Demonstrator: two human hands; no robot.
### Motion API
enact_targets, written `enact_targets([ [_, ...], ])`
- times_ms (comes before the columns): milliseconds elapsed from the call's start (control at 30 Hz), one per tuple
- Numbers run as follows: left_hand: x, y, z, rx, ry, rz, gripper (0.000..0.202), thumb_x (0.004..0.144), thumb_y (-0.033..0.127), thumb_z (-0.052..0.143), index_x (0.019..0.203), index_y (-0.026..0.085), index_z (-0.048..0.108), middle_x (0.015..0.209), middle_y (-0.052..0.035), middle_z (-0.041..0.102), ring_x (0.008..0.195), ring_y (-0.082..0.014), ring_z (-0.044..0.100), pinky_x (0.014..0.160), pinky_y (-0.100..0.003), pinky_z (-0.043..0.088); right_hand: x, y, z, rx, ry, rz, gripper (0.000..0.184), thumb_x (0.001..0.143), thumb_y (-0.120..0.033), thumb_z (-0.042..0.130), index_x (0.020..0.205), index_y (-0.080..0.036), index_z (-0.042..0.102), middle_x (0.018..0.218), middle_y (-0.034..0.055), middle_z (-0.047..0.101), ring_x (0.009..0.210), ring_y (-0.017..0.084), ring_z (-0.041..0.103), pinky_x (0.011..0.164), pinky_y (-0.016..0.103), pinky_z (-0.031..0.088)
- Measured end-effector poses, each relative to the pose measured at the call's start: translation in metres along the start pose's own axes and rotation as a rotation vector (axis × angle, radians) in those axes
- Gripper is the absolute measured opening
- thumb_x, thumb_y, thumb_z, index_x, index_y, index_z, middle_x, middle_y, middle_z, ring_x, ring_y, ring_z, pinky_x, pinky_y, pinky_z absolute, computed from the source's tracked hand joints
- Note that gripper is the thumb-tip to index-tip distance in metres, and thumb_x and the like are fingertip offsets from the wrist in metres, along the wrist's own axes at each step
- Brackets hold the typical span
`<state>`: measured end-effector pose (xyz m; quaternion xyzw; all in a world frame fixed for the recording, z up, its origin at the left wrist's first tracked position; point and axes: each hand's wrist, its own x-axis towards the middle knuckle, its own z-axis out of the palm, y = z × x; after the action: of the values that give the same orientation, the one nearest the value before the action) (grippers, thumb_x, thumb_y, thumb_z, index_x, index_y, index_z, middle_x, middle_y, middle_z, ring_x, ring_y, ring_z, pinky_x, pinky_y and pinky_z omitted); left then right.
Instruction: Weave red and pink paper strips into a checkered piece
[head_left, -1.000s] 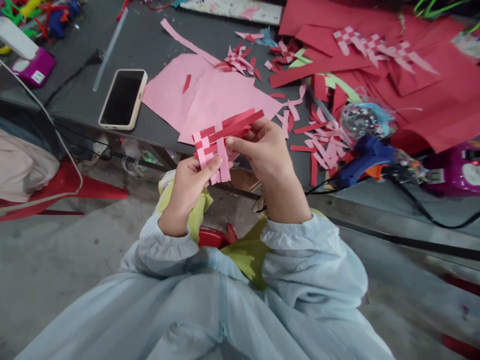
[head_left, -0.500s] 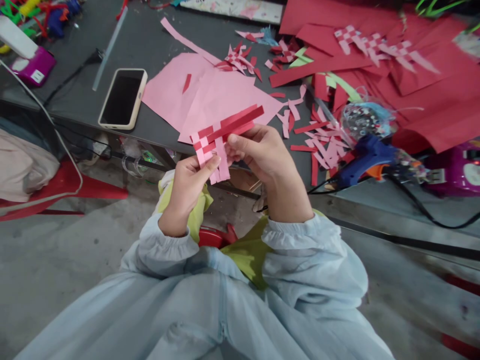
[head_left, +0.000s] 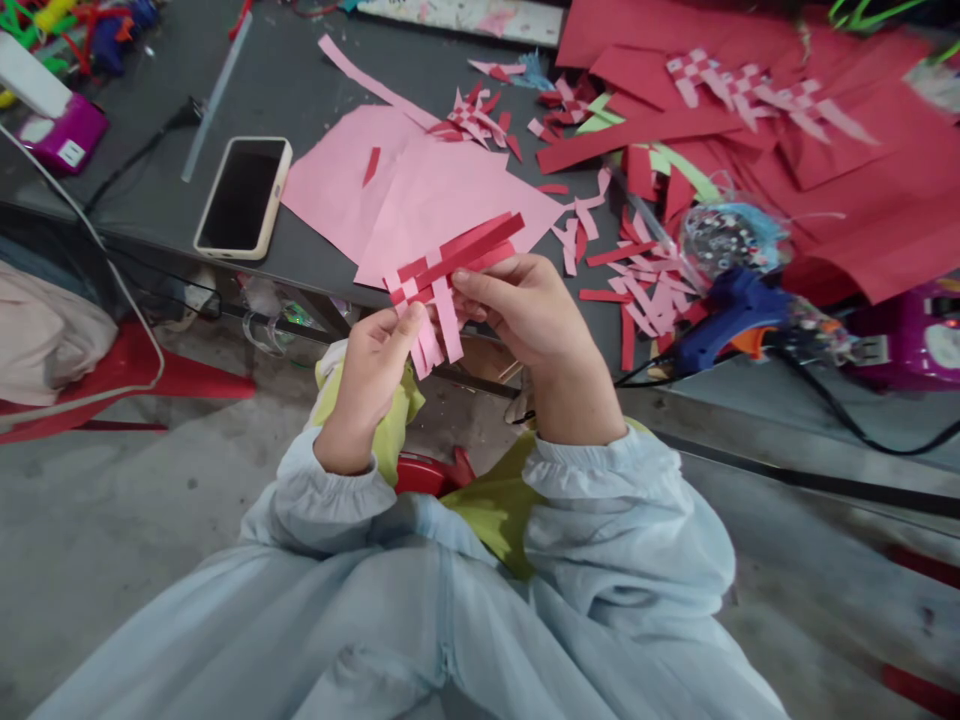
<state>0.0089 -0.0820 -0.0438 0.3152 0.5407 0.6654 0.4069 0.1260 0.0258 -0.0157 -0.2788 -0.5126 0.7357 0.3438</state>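
Between my hands, just off the table's front edge, is a weave of red and pink paper strips (head_left: pixel 430 270), checkered at its left end. The red strips run out to the upper right; the pink ones hang down. My left hand (head_left: pixel 369 375) pinches the lower left part, thumb on top over the pink strips. My right hand (head_left: pixel 529 310) has its thumb and fingers closed on the right side, by the red strips and a separate hanging pink strip. The right fingertips are partly hidden behind the paper. Pink paper sheets (head_left: pixel 442 195) lie on the table just behind the weave.
A phone (head_left: pixel 244 198) lies left of the pink sheets. Paper scraps (head_left: pixel 656 290), a blue glue gun (head_left: pixel 731 310) and a bag of small beads (head_left: pixel 731 240) are on the right. Red sheets (head_left: pixel 877 235) cover the back right. A finished-looking woven piece (head_left: pixel 476 117) lies behind.
My left thumb has shifted slightly up and left on the weave. The hanging pink strips have swung, and a wider gap shows between them and the right-hand one.
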Motion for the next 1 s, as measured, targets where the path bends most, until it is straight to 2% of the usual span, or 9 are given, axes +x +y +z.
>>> enact_targets([
  [133,0.0008,-0.0037,-0.0008,-0.015,-0.032,0.025,0.044,0.085,0.056,0.069,0.065,0.018,0.063,0.063,0.0017,0.057,0.057,-0.0085,0.051,0.057,-0.022,0.042,-0.0005,-0.0003,-0.0006,-0.026,0.013,-0.025,0.029,0.064,-0.037,0.087,0.055,-0.017,0.068,0.051,-0.0055,0.056,0.050,0.004,0.047,0.049,0.020,0.037],
  [300,-0.0009,-0.0050,-0.0016,0.057,0.024,0.076,0.043,0.087,0.056,0.067,0.066,0.018,0.064,0.063,0.0025,0.057,0.058,-0.0084,0.050,0.057,-0.022,0.041,-0.0018,-0.0019,-0.0001,-0.160,-0.059,-0.045,0.027,0.062,-0.039,0.089,0.072,-0.018,0.076,0.068,-0.0016,0.070,0.062,0.008,0.057,0.059,0.022,0.046],
  [367,-0.0012,-0.0047,-0.0005,0.104,0.040,0.102,0.040,0.086,0.054,0.069,0.067,0.018,0.066,0.063,0.0029,0.057,0.059,-0.0083,0.051,0.058,-0.021,0.042,-0.0021,-0.0030,0.0004,-0.200,-0.061,-0.069,0.028,0.064,-0.041,0.088,0.072,-0.018,0.076,0.069,-0.0009,0.070,0.062,0.008,0.057,0.060,0.023,0.047],
  [433,-0.0003,-0.0044,0.0015,0.091,0.046,0.128,0.034,0.084,0.051,0.073,0.072,0.019,0.070,0.066,0.0027,0.062,0.064,-0.0089,0.057,0.064,-0.021,0.047,-0.0025,-0.0044,0.0007,-0.224,-0.055,-0.084,0.029,0.067,-0.043,0.086,0.070,-0.017,0.074,0.066,-0.0007,0.068,0.061,0.009,0.055,0.059,0.024,0.046],
  [500,0.0016,-0.0041,0.0034,0.008,0.060,0.148,0.027,0.082,0.049,0.076,0.082,0.022,0.075,0.075,0.0018,0.068,0.072,-0.0104,0.063,0.074,-0.023,0.052,-0.0029,-0.0056,0.0005,-0.241,-0.043,-0.092,0.029,0.067,-0.044,0.085,0.069,-0.017,0.073,0.066,-0.0006,0.068,0.062,0.009,0.055,0.058,0.024,0.045],
  [567,0.0038,-0.0036,0.0043,-0.082,0.104,0.154,0.026,0.079,0.047,0.079,0.090,0.024,0.077,0.081,0.0012,0.071,0.075,-0.0115,0.066,0.078,-0.026,0.054,-0.0036,-0.0062,-0.0002,-0.253,-0.031,-0.106,0.029,0.066,-0.042,0.086,0.069,-0.017,0.073,0.068,-0.0005,0.069,0.063,0.009,0.056,0.059,0.023,0.046],
  [733,0.0058,-0.0003,0.0018,-0.107,0.255,0.160,0.023,0.073,0.045,0.085,0.078,0.023,0.078,0.074,0.0017,0.071,0.065,-0.0087,0.062,0.067,-0.022,0.052,-0.0059,-0.0059,-0.0028,-0.334,-0.056,-0.104,0.023,0.070,-0.039,0.084,0.070,-0.016,0.076,0.064,0.0002,0.069,0.057,0.009,0.055,0.053,0.023,0.043],
  [900,0.0042,0.0010,0.0020,-0.075,0.262,0.173,0.017,0.075,0.041,0.084,0.078,0.025,0.080,0.073,0.0018,0.072,0.065,-0.0075,0.061,0.064,-0.020,0.049,-0.0061,-0.0058,-0.0029,-0.336,-0.066,-0.101,0.026,0.065,-0.042,0.086,0.072,-0.017,0.079,0.067,0.0021,0.073,0.062,0.011,0.060,0.055,0.023,0.047],
  [1000,0.0038,0.0009,0.0032,-0.083,0.270,0.169,0.016,0.074,0.041,0.085,0.079,0.026,0.081,0.074,0.0017,0.073,0.065,-0.0076,0.062,0.065,-0.021,0.049,-0.0060,-0.0051,-0.0028,-0.337,-0.067,-0.070,0.027,0.063,-0.041,0.087,0.072,-0.016,0.080,0.066,0.0017,0.072,0.059,0.010,0.057,0.052,0.022,0.044],
])
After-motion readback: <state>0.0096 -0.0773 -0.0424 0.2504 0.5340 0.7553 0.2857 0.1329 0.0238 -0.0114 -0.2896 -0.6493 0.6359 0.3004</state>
